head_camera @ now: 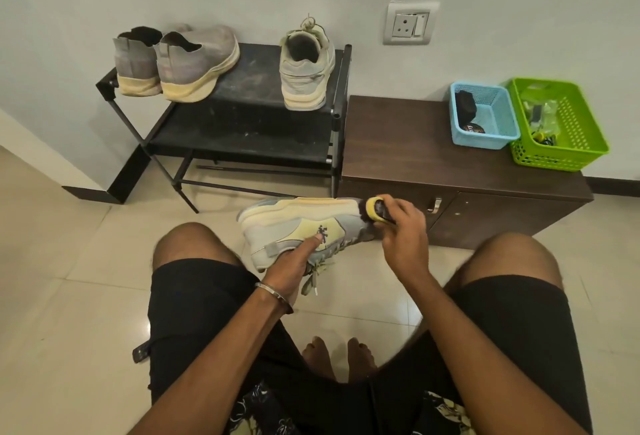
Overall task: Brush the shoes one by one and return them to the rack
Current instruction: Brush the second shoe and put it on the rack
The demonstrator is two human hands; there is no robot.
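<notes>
The person's knees in black shorts are framing the lower view, bare toes showing on the glossy cream floor tiles (86,261) below the hands. The left hand (291,268), a thin metal bangle (273,294) on its wrist, is gripping a pale grey and yellow sneaker (298,223) turned on its side: the thumb is pressing flat along the mesh side panel and the other fingers are curling out of sight into the opening. Loose laces are dangling just below those fingers. The right hand (403,232) is wrapping its fingers around a small brush (375,213) with a rounded yellow back and dark bristles, which is touching the sneaker's toe end.

Beyond the fingers, a black metal rack (242,116) with dusty fabric shelves is carrying the matching sneaker (306,71), heel toward the camera, on its top shelf, and a pair of grey knit slip-on shoes (176,60) with thick cream soles to the left of it. To the right of the rack, a dark wood-grain bench (398,143) is holding a blue perforated basket (483,116) touching a green perforated basket (561,123), both rectangular plastic.
</notes>
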